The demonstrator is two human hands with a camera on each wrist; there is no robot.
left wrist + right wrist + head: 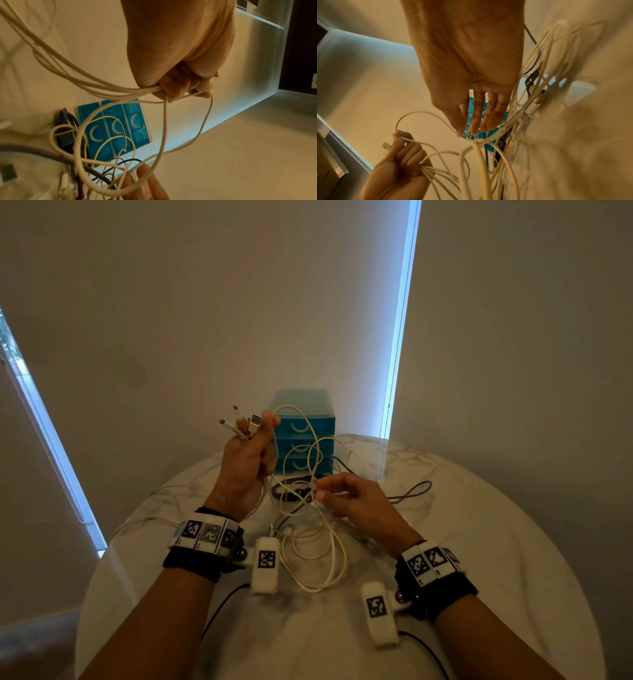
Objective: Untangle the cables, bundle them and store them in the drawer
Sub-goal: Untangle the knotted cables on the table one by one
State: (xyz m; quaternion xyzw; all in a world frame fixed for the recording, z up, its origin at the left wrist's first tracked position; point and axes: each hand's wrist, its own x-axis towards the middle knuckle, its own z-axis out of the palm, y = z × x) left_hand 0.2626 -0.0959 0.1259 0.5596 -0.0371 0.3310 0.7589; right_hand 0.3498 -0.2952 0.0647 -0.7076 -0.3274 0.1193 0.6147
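Observation:
My left hand (pixel 262 440) is raised above the table and grips a bunch of white cables (pixel 102 89) in a fist. Their connectors (pixel 239 422) stick up above the fingers. Loops from that bunch hang down into a tangle of white cables (pixel 318 559) on the table. My right hand (pixel 320 493) is lower, at the tangle, with thumb and fingertips (pixel 459 133) pinching one white strand. A dark cable (pixel 411 491) lies mixed in behind. The teal three-drawer unit (pixel 303 433) stands at the table's far edge, all drawers closed.
The round marble table (pixel 496 559) ends close to the wall behind the drawer unit. Thin black leads (pixel 219 607) from the wrist cameras run over its near edge. Bright window strips flank the wall at left and right.

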